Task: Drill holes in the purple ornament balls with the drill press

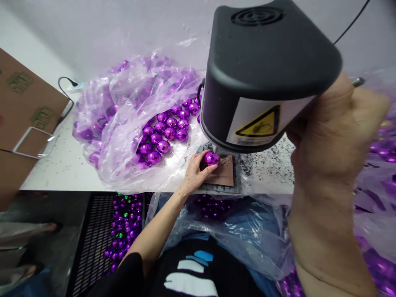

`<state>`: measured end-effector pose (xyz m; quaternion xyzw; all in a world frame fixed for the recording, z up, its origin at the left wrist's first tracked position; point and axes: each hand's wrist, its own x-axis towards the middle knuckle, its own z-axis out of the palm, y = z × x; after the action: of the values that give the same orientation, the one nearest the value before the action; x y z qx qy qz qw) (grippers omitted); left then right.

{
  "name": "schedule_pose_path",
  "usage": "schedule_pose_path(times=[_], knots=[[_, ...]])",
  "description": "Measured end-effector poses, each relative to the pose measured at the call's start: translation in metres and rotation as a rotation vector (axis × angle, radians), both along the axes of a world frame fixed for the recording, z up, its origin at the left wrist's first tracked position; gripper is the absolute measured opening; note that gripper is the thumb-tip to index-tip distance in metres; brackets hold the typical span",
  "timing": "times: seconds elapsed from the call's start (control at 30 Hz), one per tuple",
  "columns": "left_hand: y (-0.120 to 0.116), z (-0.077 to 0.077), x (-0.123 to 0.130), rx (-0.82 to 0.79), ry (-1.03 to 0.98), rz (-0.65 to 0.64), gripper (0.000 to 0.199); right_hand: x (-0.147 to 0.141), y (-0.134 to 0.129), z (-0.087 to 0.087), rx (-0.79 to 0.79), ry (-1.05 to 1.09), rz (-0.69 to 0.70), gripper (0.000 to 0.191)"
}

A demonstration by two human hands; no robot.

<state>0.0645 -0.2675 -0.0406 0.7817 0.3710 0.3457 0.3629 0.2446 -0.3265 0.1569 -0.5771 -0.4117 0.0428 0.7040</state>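
My left hand (195, 167) pinches a shiny purple faceted ball (212, 159) between thumb and fingers. The ball is held over a brown board (225, 175), directly under a thin metal tip coming down from a black bench drill (260, 74). A yellow warning label is on the drill's housing. At the right, close to the camera, my right hand (334, 115) is closed at the side of the drill. A metal handle end (358, 81) shows behind it; the housing and the hand itself hide most of the grip.
A clear plastic bag (123, 136) spills many purple balls (163, 146) at the left. Dark shavings (266, 163) litter the white table (58, 173). A cardboard box (27, 107) stands far left. Below is a black crate (93, 235) beside more balls; more bagged balls lie right.
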Motion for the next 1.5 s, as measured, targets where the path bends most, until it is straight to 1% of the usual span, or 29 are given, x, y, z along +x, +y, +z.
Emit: schedule_pose_path(times=[0.2, 0.43, 0.63, 0.83, 0.9, 1.0, 1.07, 1.17, 1.23, 1.3, 1.37, 1.43, 1.5], knots=[[0.0, 0.0, 0.001, 0.014, 0.004, 0.009, 0.048, 0.0, 0.001, 0.001, 0.012, 0.03, 0.029, 0.043], [-0.002, 0.003, 0.001, 0.065, 0.047, -0.011, 0.043, 0.0, 0.001, 0.002, -0.084, -0.006, 0.001, 0.042], [-0.004, 0.011, 0.004, 0.171, 0.124, -0.016, 0.037, 0.0, 0.001, 0.001, -0.101, -0.014, 0.001, 0.049], [-0.016, 0.009, 0.007, 0.331, 0.17, -0.07, 0.046, -0.001, 0.0, 0.002, -0.074, 0.004, 0.02, 0.045], [-0.019, 0.009, 0.009, 0.332, 0.172, -0.075, 0.045, -0.001, 0.0, 0.001, -0.07, 0.018, 0.022, 0.043], [-0.024, 0.01, 0.012, 0.277, 0.195, -0.078, 0.041, -0.002, 0.001, 0.001, -0.042, 0.03, 0.024, 0.041], [-0.026, 0.012, 0.014, 0.249, 0.218, -0.071, 0.043, -0.003, 0.001, 0.0, -0.021, 0.026, 0.02, 0.041], [-0.028, 0.014, 0.02, 0.234, 0.223, 0.0, 0.049, -0.005, 0.001, 0.001, -0.013, 0.012, 0.006, 0.042], [-0.029, 0.014, 0.023, 0.238, 0.219, 0.041, 0.047, -0.006, -0.002, 0.001, 0.001, 0.007, 0.003, 0.042], [-0.03, 0.013, 0.025, 0.244, 0.225, 0.05, 0.044, -0.009, -0.007, 0.0, 0.019, -0.022, -0.027, 0.042], [-0.031, 0.012, 0.025, 0.243, 0.229, 0.044, 0.043, -0.014, -0.017, -0.004, -0.034, -0.111, -0.065, 0.038], [-0.031, 0.011, 0.024, 0.237, 0.219, 0.045, 0.043, -0.021, -0.029, -0.013, -0.106, -0.214, -0.124, 0.033], [-0.032, 0.01, 0.023, 0.233, 0.203, 0.053, 0.042, -0.029, -0.041, -0.025, -0.105, -0.227, -0.24, 0.025]])
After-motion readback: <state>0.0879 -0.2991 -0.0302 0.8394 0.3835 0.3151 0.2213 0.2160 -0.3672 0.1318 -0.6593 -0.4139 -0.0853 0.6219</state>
